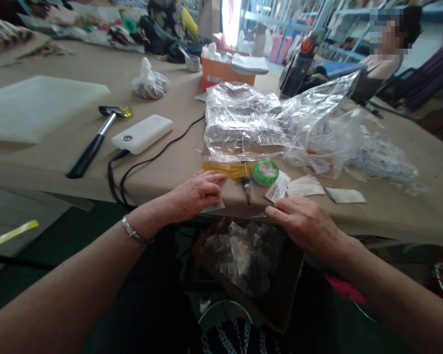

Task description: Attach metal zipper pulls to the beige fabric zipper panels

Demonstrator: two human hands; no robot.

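Observation:
My left hand [194, 194] lies on the table's front edge, fingers curled down over a small white paper slip [213, 207]. My right hand [301, 222] rests on the same edge a little to the right, fingers bent over the rim; whether it holds anything is hidden. Between the hands lies a short tool with a dark tip [247, 188]. Just beyond it sit a yellow strip [225, 169] and a green roll of tape [266, 171]. Below the edge, a cardboard box [280, 295] holds several white paper slips [243, 253].
Clear plastic bags [258, 123] of stock lie behind the tape. Loose slips [345, 195] lie right. A hammer [96, 142], a white power bank [142, 133] with black cable, a white board [33, 105] and an orange box [225, 71] stand further off. Another person [387, 44] sits at the far right.

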